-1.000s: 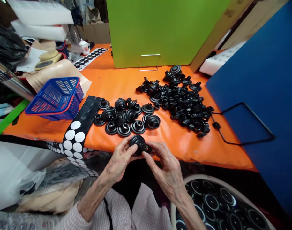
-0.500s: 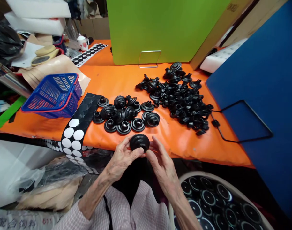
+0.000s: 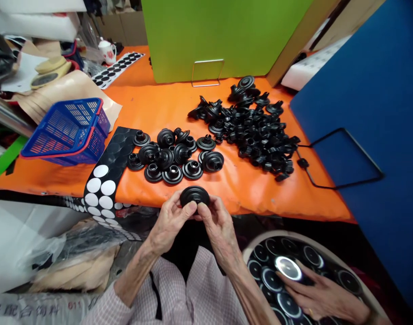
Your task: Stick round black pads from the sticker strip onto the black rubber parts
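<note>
At the table's near edge my left hand [image 3: 172, 216] and my right hand [image 3: 217, 219] both grip one round black stepped disc [image 3: 194, 195]. Both thumbs press its near side, and the other fingers curl under and behind it. Just beyond lies a loose group of similar black discs [image 3: 165, 158], most with a raised hollow hub. Farther right a heap of small black clip-like parts [image 3: 257, 140] spreads over the orange table cover [image 3: 159, 104], with several discs at its far end.
A blue basket [image 3: 66, 151] stands left beside a strip of white round stickers [image 3: 100, 186] hanging over the edge. Green [image 3: 226, 36] and blue boards [image 3: 362, 104] rise behind and right. Lower right, another person's hand [image 3: 314, 293] reaches into a tub [image 3: 252, 246] of black discs.
My right hand has closed in from beside the disc and now grips it with my left. Another person's hand has come into the tub. The view has shifted slightly.
</note>
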Tool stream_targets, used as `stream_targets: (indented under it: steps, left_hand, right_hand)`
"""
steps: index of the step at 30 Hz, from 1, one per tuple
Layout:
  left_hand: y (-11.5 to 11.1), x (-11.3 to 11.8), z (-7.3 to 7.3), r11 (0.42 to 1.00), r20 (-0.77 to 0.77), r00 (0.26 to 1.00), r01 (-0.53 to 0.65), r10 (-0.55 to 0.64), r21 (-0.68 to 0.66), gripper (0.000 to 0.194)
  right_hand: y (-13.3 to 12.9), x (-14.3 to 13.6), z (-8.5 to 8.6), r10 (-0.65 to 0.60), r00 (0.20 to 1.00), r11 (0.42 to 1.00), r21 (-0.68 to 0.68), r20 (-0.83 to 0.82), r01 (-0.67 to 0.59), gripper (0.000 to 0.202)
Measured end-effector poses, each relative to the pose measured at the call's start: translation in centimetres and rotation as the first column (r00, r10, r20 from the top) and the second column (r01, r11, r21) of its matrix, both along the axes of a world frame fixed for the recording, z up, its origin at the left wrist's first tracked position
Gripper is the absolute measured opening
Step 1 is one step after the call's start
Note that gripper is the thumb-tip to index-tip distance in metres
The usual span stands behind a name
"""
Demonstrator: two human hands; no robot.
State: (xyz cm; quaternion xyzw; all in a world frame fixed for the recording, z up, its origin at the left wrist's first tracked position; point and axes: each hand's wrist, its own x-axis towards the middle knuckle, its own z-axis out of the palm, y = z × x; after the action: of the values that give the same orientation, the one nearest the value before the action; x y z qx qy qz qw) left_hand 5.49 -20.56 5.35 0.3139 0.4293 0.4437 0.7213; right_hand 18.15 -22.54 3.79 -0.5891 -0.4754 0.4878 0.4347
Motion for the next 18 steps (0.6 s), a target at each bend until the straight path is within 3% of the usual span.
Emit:
stream_targets:
  steps: [2,5,9,11,14,18]
  left_hand:
    - [0.3,-0.2,0.0,0.994,0.083,0.996,0.045,-0.037,-0.099,0.033]
    - [0.6,-0.3,0.0,0.985,0.144,0.988,0.073,-0.05,-0.157,0.031]
    - [0.5,-0.3,0.0,0.99,0.083,0.992,0.103,-0.095,-0.094,0.031]
    - [0.4,-0.2,0.1,0.993,0.062,0.994,0.098,-0.094,-0.063,0.032]
    - [0.4,-0.1,0.1,0.995,0.048,0.996,0.081,-0.078,-0.058,0.032]
    - [0.5,0.2,-0.2,0.997,0.029,0.999,0.033,-0.031,-0.067,0.034]
  right_hand:
    - [0.0,0.9,0.2,0.017,0.993,0.999,0.031,0.115,-0.02,0.038]
    - [0.3,2.5,1.0,0.021,0.939,0.968,0.227,0.344,-0.105,0.043]
    - [1.1,3.5,2.1,0.167,0.813,0.843,0.348,0.557,-0.411,0.037]
    - [1.4,3.3,2.1,0.16,0.771,0.796,0.382,0.616,-0.47,0.028]
    - [1.5,2.3,1.5,0.061,0.784,0.777,0.464,0.617,-0.426,0.02]
    - [0.8,1.0,0.2,-0.138,0.794,0.806,0.533,0.592,-0.258,0.014]
